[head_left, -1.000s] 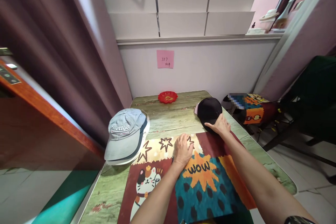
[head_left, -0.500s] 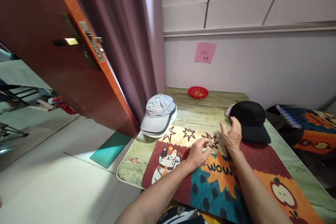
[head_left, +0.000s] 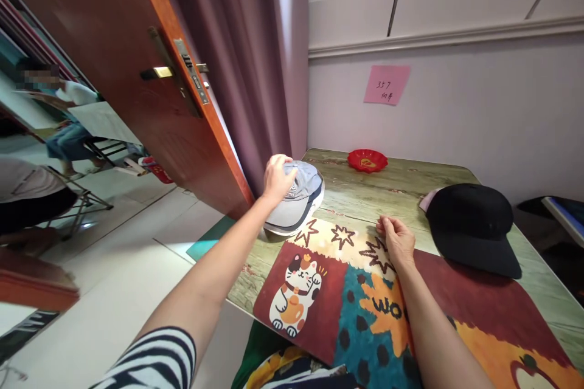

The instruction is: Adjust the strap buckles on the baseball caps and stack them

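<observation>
Green wood-grain table (head_left: 392, 185) beside purple curtain (head_left: 237, 67).

Table (head_left: 365, 191): caps (head_left: 298, 197), mat (head_left: 456, 292), dish (head_left: 367, 160)

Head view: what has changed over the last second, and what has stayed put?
The left hand left the patterned mat and reached out to the grey cap, now gripping its crown. The right hand came off the black cap onto the mat. Both caps and the red dish stayed put.

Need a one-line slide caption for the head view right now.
Left hand grips the grey cap at the table edge; right hand rests on the patterned mat.
</observation>
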`<state>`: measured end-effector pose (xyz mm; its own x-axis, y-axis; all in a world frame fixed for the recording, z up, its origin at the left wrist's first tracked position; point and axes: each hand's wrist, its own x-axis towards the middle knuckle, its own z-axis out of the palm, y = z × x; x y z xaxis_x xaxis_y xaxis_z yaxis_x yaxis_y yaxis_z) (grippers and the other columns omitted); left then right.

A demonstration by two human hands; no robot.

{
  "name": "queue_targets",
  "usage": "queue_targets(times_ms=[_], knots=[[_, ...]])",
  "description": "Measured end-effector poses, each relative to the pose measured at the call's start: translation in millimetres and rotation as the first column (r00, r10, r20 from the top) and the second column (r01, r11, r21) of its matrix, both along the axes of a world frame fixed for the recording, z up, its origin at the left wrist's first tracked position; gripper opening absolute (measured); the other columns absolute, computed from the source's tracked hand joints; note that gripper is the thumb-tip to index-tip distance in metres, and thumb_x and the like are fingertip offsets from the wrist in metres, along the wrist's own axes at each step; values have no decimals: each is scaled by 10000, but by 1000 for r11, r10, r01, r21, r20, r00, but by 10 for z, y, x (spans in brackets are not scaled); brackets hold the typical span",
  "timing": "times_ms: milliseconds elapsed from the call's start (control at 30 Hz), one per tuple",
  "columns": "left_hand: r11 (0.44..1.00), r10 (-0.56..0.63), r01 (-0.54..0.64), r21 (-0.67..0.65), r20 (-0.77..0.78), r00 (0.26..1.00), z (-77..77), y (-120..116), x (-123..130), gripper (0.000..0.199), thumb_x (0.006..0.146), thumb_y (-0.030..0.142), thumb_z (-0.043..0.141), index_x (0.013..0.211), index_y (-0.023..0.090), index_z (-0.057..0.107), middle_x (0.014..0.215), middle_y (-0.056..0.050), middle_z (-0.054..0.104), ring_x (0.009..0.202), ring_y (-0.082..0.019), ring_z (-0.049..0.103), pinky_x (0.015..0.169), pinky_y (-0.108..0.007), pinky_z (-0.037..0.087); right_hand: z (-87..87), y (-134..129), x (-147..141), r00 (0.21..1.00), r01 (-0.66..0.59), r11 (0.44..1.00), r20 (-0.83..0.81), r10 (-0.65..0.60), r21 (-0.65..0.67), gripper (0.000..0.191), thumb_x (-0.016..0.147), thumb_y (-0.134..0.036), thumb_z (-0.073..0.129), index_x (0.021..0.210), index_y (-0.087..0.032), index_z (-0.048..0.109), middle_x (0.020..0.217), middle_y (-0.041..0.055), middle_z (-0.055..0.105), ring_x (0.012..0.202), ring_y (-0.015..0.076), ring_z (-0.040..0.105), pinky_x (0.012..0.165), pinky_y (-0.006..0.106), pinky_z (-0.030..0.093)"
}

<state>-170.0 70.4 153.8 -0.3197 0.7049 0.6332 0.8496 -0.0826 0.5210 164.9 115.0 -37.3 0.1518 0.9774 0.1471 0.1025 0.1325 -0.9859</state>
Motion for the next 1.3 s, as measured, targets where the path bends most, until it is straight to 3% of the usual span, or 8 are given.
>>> queue_targets(times_ms=[133,300,567,833,967,1133,1233,1300], knots=[[970,114,-108,-217,13,993,-30,231,-294,258,728,291,767,955,192,694,1114,-90,642,1148,-273,582,1060,-413,432,25,-12,9,999,2,998,48,2,-69,544,811,-640,627,996,-146,760,828,101,776,756,255,745,771,382,600],[926,164,-125,-355,81,983,-259,332,-309,422,642,405,840,998,224,705,1183,-90,636,1181,-302,560,1053,-430,405,116,-53,-3,996,-1,995,94,11,-101,494,823,-608,622,983,-165,768,814,92,782,786,272,753,810,382,579],[955,174,-122,-269,179,968,-320,388,-335,82,718,250,697,781,215,657,998,-41,682,977,-225,616,918,-345,452,131,-25,-21,994,2,992,105,11,-122,479,814,-603,625,955,-169,769,810,93,785,758,273,752,765,369,576],[992,89,-58,-113,301,950,-207,322,-325,89,776,280,630,790,194,616,854,-16,697,850,-172,643,795,-276,493,139,-31,-35,997,-9,993,77,19,-121,506,814,-613,636,981,-155,770,843,108,787,789,286,754,782,391,588],[999,25,-30,13,313,949,-72,175,-191,98,789,277,636,796,189,595,992,-43,708,911,-169,656,868,-293,514,172,-66,-92,997,-61,995,-60,56,-77,540,775,-651,683,970,-154,759,919,117,781,793,266,747,758,388,606],[981,-133,100,165,206,970,306,-99,203,95,814,262,669,810,187,612,1117,-63,691,1041,-196,655,941,-328,512,423,-137,-191,914,-279,960,-317,254,-33,506,800,-628,714,1023,-175,745,996,117,774,840,234,740,830,398,606],[965,-231,195,175,214,949,462,-196,564,97,816,252,687,794,181,624,1127,-59,690,1039,-200,662,918,-324,520,702,-176,-249,787,-470,883,-448,423,9,525,827,-645,687,1103,-201,732,1140,121,756,1041,254,719,969,417,558],[950,-303,265,164,280,911,457,-203,832,94,820,255,693,808,182,635,1136,-59,691,1022,-198,671,897,-320,529,893,-212,-285,656,-609,790,-514,552,72,622,828,-724,623,1171,-212,711,1243,125,724,1180,284,667,1047,453,510]])
